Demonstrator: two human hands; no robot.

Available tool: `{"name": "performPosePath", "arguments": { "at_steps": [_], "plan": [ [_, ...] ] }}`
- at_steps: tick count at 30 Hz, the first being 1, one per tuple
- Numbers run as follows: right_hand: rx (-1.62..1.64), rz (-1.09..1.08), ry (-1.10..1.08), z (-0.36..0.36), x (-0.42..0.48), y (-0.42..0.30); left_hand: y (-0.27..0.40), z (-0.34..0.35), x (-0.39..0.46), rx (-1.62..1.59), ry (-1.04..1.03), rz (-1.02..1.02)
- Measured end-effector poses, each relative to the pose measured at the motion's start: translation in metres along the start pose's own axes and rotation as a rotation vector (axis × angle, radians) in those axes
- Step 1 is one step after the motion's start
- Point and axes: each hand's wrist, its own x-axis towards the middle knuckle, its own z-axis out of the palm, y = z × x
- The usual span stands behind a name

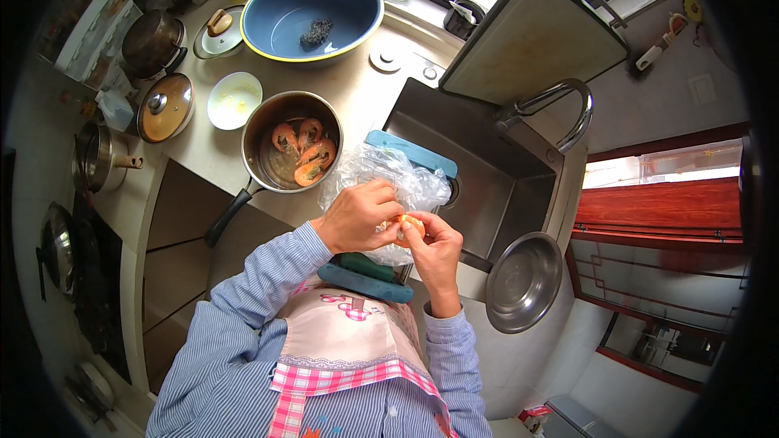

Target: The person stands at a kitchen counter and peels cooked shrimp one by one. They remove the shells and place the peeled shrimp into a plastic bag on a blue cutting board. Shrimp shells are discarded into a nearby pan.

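Observation:
Both hands meet over a clear plastic bag at the edge of the sink. My left hand pinches one side of an orange cooked prawn; my right hand grips the other side with thumb and fingers. The fingers cover part of the prawn. Beneath the hands, the bag is spread across a holder with a blue rim, whose nearer side is by the apron. To the left, several whole cooked prawns lie in a steel saucepan with a black handle.
A white bowl with yellowish residue stands left of the saucepan. Behind it are a glass lid and a large blue basin holding a steel scourer. At right are the sink, its curved faucet and a metal basin.

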Motion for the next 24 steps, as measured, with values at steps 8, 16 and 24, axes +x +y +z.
{"name": "performPosePath", "arguments": {
  "at_steps": [8, 16, 24],
  "plan": [
    [-0.098, -0.08, -0.017, 0.001, -0.002, 0.001, -0.003, 0.003, 0.0, 0.031, -0.022, 0.011],
    [0.049, 0.015, -0.084, -0.002, -0.003, -0.004, -0.02, 0.0, 0.0, -0.308, -0.092, -0.142],
    [0.076, -0.034, -0.152, -0.006, -0.003, 0.003, -0.034, -0.001, 0.0, -0.621, -0.285, -0.521]
  ]
}}
